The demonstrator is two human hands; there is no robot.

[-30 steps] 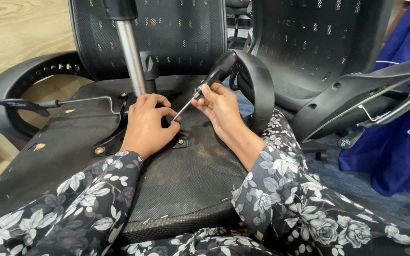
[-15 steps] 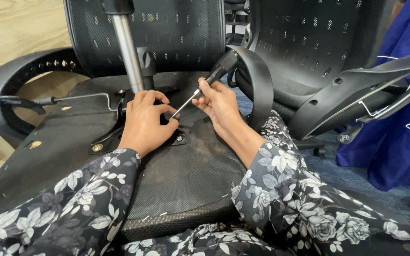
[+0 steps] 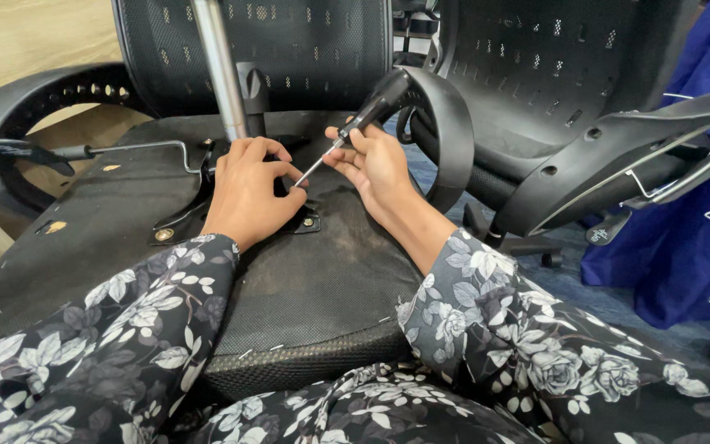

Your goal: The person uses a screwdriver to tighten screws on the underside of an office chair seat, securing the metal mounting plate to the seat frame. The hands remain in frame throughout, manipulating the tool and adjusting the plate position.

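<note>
An upturned black office chair seat lies across my lap, its metal mechanism plate facing up. My right hand grips a screwdriver with a black handle; its thin shaft slants down to the left toward the plate. My left hand rests on the plate with thumb and forefinger pinched at the screwdriver's tip. What lies under those fingertips is hidden. A shiny gas-lift cylinder rises from the mechanism just behind my left hand.
A wire lever with a black paddle sticks out to the left. A curved black armrest stands behind my right hand. Mesh chair backs and more chair parts crowd the back and right. Blue cloth hangs far right.
The view has shifted slightly. Both hands stay at the same spot on the plate, with the screwdriver still held against it.
</note>
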